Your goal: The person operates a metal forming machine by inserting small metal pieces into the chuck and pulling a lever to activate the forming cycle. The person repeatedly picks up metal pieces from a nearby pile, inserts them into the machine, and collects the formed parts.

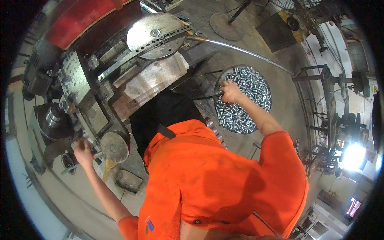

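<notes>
My right hand (231, 92) reaches over the left part of a round tub filled with small shiny metal cylinders (244, 114). Its fingers are bent and apart, touching or just above the pieces; I see no cylinder held in it. Far to the left, my left hand (83, 154) is closed beside the machine (94, 116), next to a short pale rod (97, 155) and a round metal disc (115, 148). What its fingers grip is hidden. A row of larger shiny metal cylinders (216, 131) shows at the right edge of my black trousers (166, 110).
A large metal wheel (140, 34) crossed by a perforated bar (160, 40) stands ahead on the machine. A long metal rod (240, 49) runs toward a rack (320, 80) at the right. Below the disc are a wooden-handled tool (108, 170) and a dark pan (129, 181).
</notes>
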Demonstrator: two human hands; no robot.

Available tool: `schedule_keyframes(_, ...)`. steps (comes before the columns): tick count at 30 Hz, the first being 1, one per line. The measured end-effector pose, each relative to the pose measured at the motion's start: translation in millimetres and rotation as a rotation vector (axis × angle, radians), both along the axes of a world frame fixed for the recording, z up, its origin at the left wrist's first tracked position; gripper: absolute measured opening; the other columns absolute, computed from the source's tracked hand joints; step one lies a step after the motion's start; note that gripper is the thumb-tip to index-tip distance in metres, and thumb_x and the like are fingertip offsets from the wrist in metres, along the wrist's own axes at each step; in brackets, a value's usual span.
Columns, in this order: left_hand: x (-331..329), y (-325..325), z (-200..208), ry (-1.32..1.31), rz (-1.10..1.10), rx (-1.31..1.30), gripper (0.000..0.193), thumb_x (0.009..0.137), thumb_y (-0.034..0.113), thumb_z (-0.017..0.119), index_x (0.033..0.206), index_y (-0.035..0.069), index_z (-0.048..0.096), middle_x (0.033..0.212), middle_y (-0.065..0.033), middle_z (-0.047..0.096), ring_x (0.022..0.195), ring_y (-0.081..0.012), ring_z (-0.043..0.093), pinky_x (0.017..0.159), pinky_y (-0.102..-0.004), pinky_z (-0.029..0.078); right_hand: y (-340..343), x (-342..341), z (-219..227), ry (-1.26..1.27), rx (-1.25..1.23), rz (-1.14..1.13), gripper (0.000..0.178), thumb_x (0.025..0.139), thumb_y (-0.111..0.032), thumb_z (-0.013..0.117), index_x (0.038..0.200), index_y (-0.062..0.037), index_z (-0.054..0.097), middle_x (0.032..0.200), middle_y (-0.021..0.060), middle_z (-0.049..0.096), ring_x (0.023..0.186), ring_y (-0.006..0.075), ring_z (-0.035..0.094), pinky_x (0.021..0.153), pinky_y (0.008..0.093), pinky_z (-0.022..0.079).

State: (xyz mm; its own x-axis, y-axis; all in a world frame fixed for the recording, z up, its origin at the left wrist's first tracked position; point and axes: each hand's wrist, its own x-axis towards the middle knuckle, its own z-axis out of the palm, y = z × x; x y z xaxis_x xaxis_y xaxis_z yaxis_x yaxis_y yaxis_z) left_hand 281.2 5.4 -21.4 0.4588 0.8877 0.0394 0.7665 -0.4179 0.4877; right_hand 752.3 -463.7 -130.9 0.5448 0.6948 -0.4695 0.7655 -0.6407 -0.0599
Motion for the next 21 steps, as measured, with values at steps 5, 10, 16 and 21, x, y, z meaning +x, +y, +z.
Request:
schedule_keyframes(5,9.0,-2.4,9.1,0.065,0.040,-0.100,0.030,0.090,0.022,0.060,0.102,-0.005,0.063,0.083,-0.0069,0.065,0.073,-0.0105,0.058,0.066,-0.0259,0.046,2.7,-1.3,-1.2,-0.012,-0.037,-0.017,0.045,0.059,-0.024,0.065,0.102,-0.0120,0.069,0.125,0.0075,0.053,0.120,0.0254,0.045,0.099,0.0394,0.036)
schedule_keyframes(10,-2.8,-0.6,5.7,-0.068,-0.012,-0.192,0.026,0.089,0.019,0.060,0.102,-0.004,0.062,0.085,-0.0079,0.066,0.074,-0.0118,0.059,0.067,-0.0268,0.047,-6.7,2.1,2.1,0.126,0.451,-0.213,0.043,0.058,-0.009,0.065,0.101,-0.0053,0.068,0.117,0.0114,0.056,0.101,0.0263,0.058,0.085,0.0324,0.047)
schedule_keyframes(16,63.3,-62.9,94.8,-0.252,-0.030,-0.205,0.026,0.090,0.016,0.059,0.107,-0.002,0.063,0.088,-0.0076,0.066,0.079,-0.0112,0.061,0.074,-0.0262,0.048,59.7,-29.6,103.9,0.559,1.048,-0.064,0.043,0.057,0.001,0.056,0.098,-0.0015,0.069,0.114,0.0135,0.055,0.100,0.0226,0.058,0.085,0.0304,0.046)
schedule_keyframes(21,154.9,-112.8,138.4,-0.348,-0.398,-0.273,0.028,0.087,0.026,0.061,0.095,0.000,0.067,0.073,-0.0119,0.067,0.069,-0.0170,0.065,0.063,-0.0307,0.049,177.9,-92.9,190.4,0.676,1.142,0.347,0.045,0.055,-0.009,0.062,0.098,0.0006,0.066,0.115,0.0148,0.052,0.100,0.0259,0.056,0.086,0.0332,0.045)
